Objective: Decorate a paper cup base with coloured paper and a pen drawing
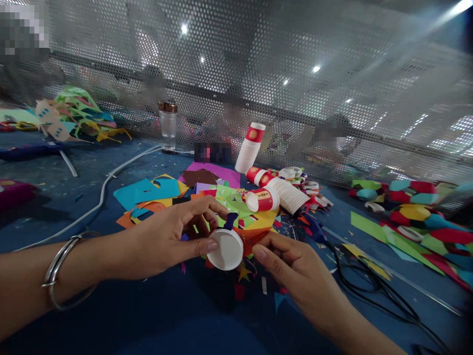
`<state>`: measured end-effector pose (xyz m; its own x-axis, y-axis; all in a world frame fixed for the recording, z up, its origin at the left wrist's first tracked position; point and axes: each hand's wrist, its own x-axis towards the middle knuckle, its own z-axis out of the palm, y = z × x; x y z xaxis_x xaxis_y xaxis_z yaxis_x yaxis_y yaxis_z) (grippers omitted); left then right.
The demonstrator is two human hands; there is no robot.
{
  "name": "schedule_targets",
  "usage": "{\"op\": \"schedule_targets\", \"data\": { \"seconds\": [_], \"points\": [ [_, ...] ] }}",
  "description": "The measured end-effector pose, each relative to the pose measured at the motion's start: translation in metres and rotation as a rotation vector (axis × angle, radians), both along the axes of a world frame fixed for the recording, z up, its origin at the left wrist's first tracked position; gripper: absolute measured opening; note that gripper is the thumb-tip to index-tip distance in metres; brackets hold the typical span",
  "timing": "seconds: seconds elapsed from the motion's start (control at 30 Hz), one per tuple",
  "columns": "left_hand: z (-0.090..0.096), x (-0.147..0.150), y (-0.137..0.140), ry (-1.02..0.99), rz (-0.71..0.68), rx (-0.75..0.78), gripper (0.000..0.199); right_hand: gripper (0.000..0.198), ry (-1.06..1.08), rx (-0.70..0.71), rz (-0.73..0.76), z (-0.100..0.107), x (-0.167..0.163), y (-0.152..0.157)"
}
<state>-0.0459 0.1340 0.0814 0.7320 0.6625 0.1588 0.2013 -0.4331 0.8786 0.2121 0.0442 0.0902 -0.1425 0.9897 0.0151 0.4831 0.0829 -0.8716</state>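
Observation:
My left hand (166, 236) grips a small white paper cup (225, 250) between thumb and fingers, its round white end facing me. A dark blue paper piece (231, 220) sticks up from the cup's upper edge. Just right of the cup, my right hand (286, 261) is closed in a pinch. Orange paper (253, 238) shows between cup and right fingertips; whether they hold it I cannot tell. Behind the hands lie coloured paper sheets and a red-and-white paper cup (263, 199) on its side.
A tall cup stack (248, 150) leans near the mesh screen (236, 59); another cup stack (290, 195) lies down. A clear bottle (168, 128) stands at the back left. A white cable (105, 185) and black cable (354, 283) cross the table. Colourful paper-covered pieces (414, 212) sit right.

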Motion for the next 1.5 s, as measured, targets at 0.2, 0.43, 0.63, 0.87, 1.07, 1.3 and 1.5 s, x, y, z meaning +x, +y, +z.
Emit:
{"op": "schedule_targets", "data": {
  "seconds": [0.2,0.43,0.63,0.87,1.07,1.3,1.5],
  "points": [
    [-0.0037,-0.0009,0.0042,-0.046,-0.055,-0.087,0.040,0.042,0.008,-0.013,0.017,-0.0013,-0.0003,0.0002],
    [-0.0041,-0.0003,0.0013,-0.056,-0.060,-0.149,0.041,0.042,-0.006,-0.015,0.025,-0.0006,-0.0014,0.0009],
    [-0.0011,-0.0009,-0.0030,-0.044,-0.052,-0.161,0.041,0.040,-0.014,0.007,0.038,-0.0004,-0.0011,0.0024],
    [-0.0036,0.0006,0.0030,-0.144,-0.128,-0.243,0.035,0.042,0.002,0.011,0.022,-0.0024,0.0000,0.0007],
    [-0.0061,-0.0021,0.0041,-0.082,-0.086,-0.141,0.037,0.042,0.005,-0.005,0.033,-0.0019,0.0009,0.0008],
    [-0.0016,-0.0019,0.0011,-0.017,-0.071,-0.065,0.030,0.043,-0.013,-0.010,0.043,-0.0024,-0.0002,0.0021],
    [0.0012,-0.0045,0.0003,0.063,-0.042,0.058,0.027,0.044,-0.016,-0.037,0.047,-0.0021,-0.0014,0.0013]
  ]
}}
